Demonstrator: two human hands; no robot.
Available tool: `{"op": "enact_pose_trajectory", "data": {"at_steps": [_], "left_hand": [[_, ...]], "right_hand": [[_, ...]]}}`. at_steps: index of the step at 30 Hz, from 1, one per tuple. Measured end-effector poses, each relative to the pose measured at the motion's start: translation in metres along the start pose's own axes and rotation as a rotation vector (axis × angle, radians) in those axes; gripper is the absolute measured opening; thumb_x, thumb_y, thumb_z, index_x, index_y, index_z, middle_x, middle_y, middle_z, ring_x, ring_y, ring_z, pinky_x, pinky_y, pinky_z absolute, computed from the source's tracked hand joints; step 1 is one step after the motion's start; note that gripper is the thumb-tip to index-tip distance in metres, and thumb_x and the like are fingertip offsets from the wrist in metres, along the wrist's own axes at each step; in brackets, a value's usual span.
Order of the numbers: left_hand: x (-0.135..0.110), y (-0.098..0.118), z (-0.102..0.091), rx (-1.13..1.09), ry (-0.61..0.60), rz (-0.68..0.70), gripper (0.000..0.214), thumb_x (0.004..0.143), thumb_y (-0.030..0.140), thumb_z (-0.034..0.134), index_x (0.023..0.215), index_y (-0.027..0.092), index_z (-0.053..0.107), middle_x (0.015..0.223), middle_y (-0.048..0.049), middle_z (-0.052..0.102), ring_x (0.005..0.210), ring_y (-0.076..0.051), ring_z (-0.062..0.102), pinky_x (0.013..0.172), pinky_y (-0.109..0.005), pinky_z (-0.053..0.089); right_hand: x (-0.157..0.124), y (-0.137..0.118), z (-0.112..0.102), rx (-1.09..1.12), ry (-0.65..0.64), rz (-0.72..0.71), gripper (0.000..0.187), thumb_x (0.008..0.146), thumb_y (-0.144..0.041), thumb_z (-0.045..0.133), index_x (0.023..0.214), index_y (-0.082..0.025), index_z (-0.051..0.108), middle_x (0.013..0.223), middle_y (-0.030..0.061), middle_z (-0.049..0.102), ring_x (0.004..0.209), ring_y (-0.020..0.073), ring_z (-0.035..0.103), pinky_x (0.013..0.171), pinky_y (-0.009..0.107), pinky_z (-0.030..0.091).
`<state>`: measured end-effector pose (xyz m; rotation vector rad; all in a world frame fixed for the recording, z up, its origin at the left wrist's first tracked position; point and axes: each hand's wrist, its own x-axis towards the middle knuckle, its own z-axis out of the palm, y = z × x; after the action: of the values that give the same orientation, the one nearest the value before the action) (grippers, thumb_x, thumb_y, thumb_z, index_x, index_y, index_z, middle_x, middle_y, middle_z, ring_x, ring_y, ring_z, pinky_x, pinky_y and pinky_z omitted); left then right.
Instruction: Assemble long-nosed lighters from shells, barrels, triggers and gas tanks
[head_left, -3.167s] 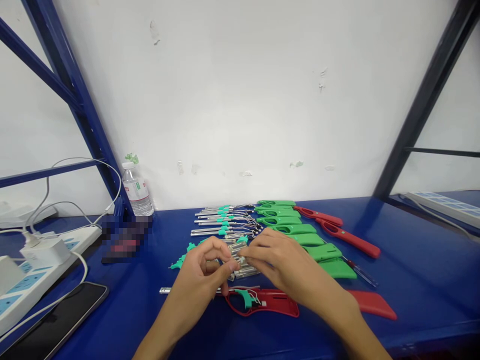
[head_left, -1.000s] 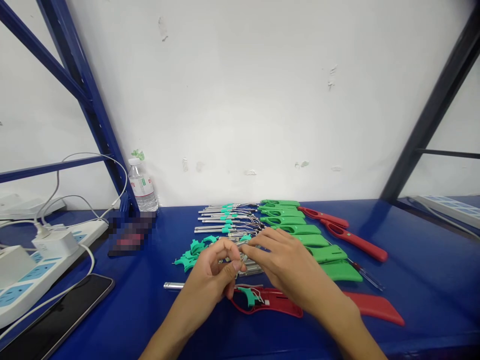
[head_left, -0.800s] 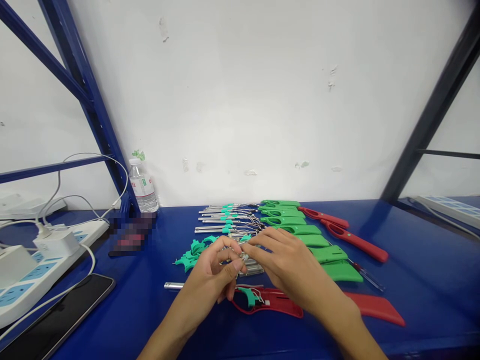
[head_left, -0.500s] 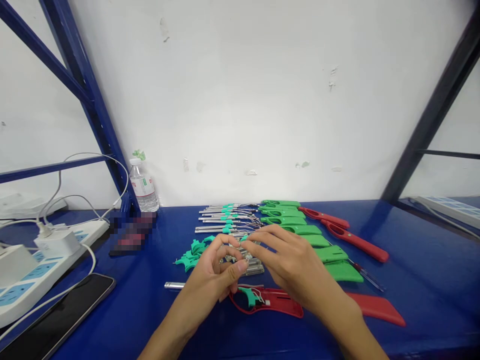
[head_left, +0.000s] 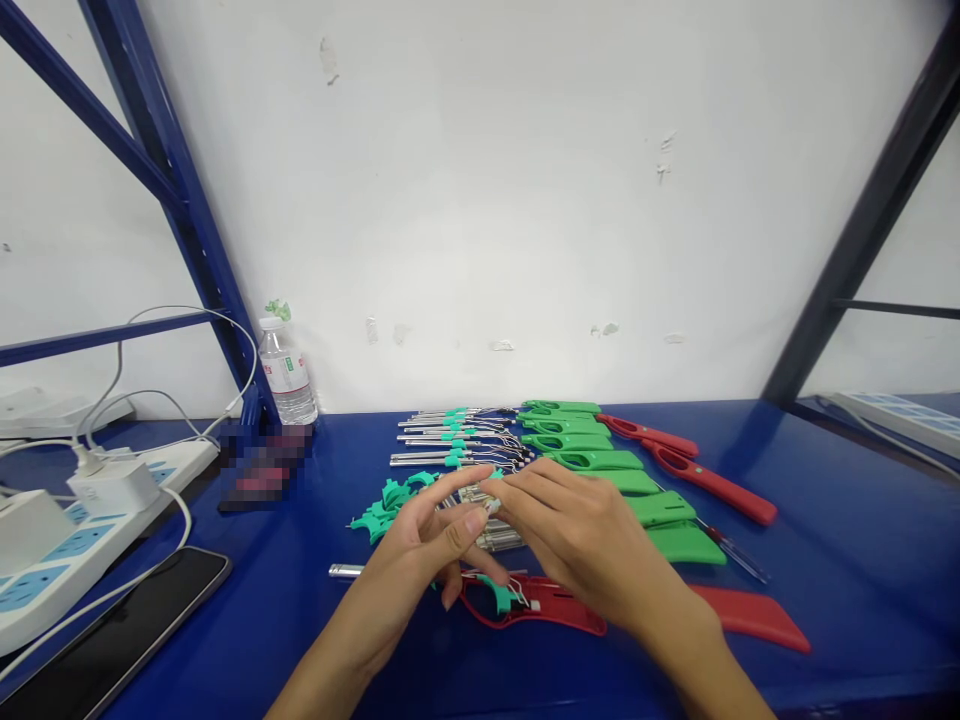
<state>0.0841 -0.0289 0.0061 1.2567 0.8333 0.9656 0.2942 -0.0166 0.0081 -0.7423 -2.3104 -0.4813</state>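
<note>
The left hand and right hand each have their grip pinched tight on 1 small metal part just above the red shell on the tabletop; a loosened pinch could drop it among the spare tubes

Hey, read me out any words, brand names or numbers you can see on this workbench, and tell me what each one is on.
No text here can be read.
Water bottle: the label has red and green print, too small to read.
Blurred block beside the bottle: pixelated, unreadable.
Power strip, phone, green handles, red handles: no lettering shows.
</note>
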Motion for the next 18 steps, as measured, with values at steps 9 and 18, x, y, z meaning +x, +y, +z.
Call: {"op": "enact_pose_trajectory", "data": {"at_steps": [9, 18], "left_hand": [[-0.001, -0.001, 0.001, -0.060, -0.002, -0.027, 0.071, 0.088, 0.054, 0.083, 0.143, 0.017, 0.059, 0.101, -0.0124, 0.081, 0.064, -0.019, 0.078, 0.044, -0.020, 0.033], [0.009, -0.013, 0.001, 0.548, 0.085, 0.156, 0.044, 0.103, 0.058, 0.056, 0.101, 0.019, 0.077, 0.088, -0.0079, 0.078, 0.072, -0.023, 0.072, 0.056, -0.029, 0.046]], "right_hand": [[-0.002, -0.003, 0.002, 0.063, -0.053, 0.068, 0.029, 0.109, -0.014, 0.054, 0.136, -0.017, 0.064, 0.099, 0.0059, 0.079, 0.087, 0.0199, 0.071, 0.068, 0.032, 0.052], [-0.005, 0.008, -0.014, 0.142, 0.045, 0.186, 0.017, 0.110, -0.025, 0.059, 0.119, -0.020, 0.073, 0.106, 0.0052, 0.079, 0.094, 0.0208, 0.070, 0.081, 0.034, 0.054]]}}
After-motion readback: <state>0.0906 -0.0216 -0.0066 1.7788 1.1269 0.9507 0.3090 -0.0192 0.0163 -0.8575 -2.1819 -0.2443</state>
